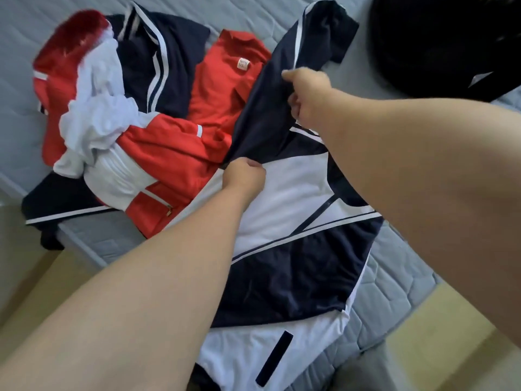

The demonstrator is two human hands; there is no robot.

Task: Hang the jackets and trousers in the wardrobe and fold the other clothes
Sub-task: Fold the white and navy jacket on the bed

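A navy and white track jacket lies spread over the near corner of the bed. Its navy sleeve stretches up and to the right. My right hand grips that sleeve midway, and my left hand pinches it lower down, near the jacket's shoulder. To the left lies a heap with a red and white jacket, a red shirt with a neck label, a white garment and a navy piece with white stripes.
The clothes rest on a grey quilted mattress, whose corner is near me at the bottom. A black bag or garment sits at the top right. Light wooden floor shows on both sides of the corner.
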